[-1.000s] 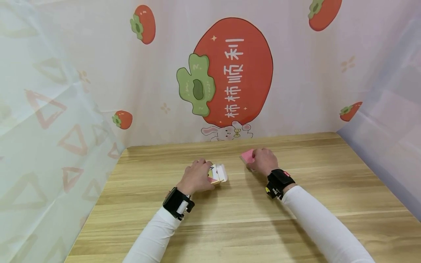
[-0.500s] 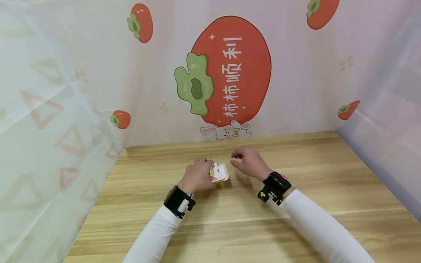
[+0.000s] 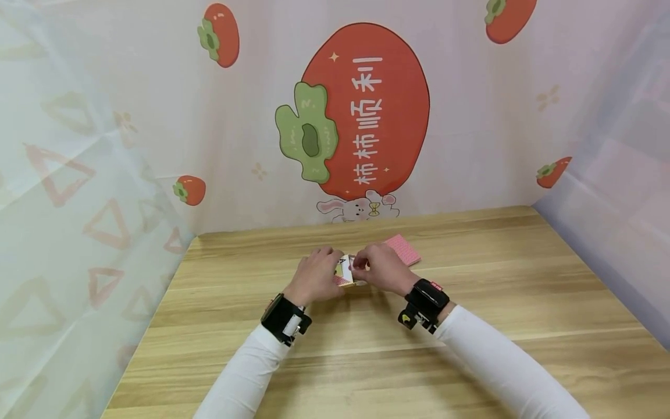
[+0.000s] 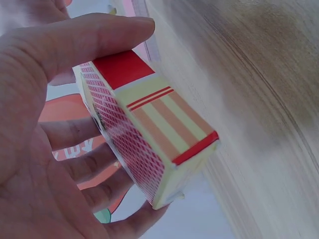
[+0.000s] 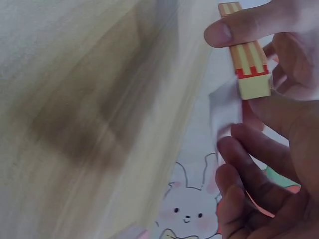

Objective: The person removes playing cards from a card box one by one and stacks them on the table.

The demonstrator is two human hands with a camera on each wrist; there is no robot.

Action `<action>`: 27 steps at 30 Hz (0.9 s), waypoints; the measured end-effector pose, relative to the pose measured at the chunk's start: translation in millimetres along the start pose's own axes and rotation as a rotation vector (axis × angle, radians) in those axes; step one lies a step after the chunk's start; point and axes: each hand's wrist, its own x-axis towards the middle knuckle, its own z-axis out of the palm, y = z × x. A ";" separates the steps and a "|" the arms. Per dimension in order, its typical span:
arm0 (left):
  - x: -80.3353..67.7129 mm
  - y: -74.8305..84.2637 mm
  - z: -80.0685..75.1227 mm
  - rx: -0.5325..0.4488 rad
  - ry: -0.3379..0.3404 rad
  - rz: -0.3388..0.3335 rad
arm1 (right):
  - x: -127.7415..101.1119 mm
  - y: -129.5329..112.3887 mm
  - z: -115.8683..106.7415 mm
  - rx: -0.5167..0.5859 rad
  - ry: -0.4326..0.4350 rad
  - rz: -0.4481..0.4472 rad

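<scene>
My left hand (image 3: 314, 274) grips a playing-card box (image 4: 164, 117), thumb on its striped narrow side and fingers across the other side. In the head view, the box's face with a letter A shows beside that hand. At the box's open end is my right hand (image 3: 384, 267), its fingers curled and its thumb at the edge of the box. A white flap (image 5: 225, 109), blurred, stands out from that end, between the right thumb and fingers. Just behind the right hand, a deck of cards (image 3: 404, 250) with red-patterned backs lies on the table.
The wooden table (image 3: 366, 361) reaches back to a fabric backdrop (image 3: 460, 116) printed with persimmons and a rabbit. Fabric also hangs along the left and right sides. Both wrists carry black strapped cameras, and both sleeves are white.
The right hand has let go of the card deck at the back and moved left to the box's flap end. The left hand has stayed on the box.
</scene>
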 end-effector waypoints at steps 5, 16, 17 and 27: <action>1.1 1.0 -0.3 0.007 0.001 0.033 | 0.5 1.3 5.3 0.053 0.027 0.096; 1.8 0.2 1.0 0.028 0.005 0.027 | -3.2 0.2 5.2 0.118 0.024 0.217; 1.7 -0.4 1.2 0.027 0.004 0.026 | -3.9 1.0 4.1 0.129 0.016 0.226; -0.9 -5.5 1.2 0.010 0.011 0.008 | -8.4 12.5 -9.2 0.179 -0.035 0.270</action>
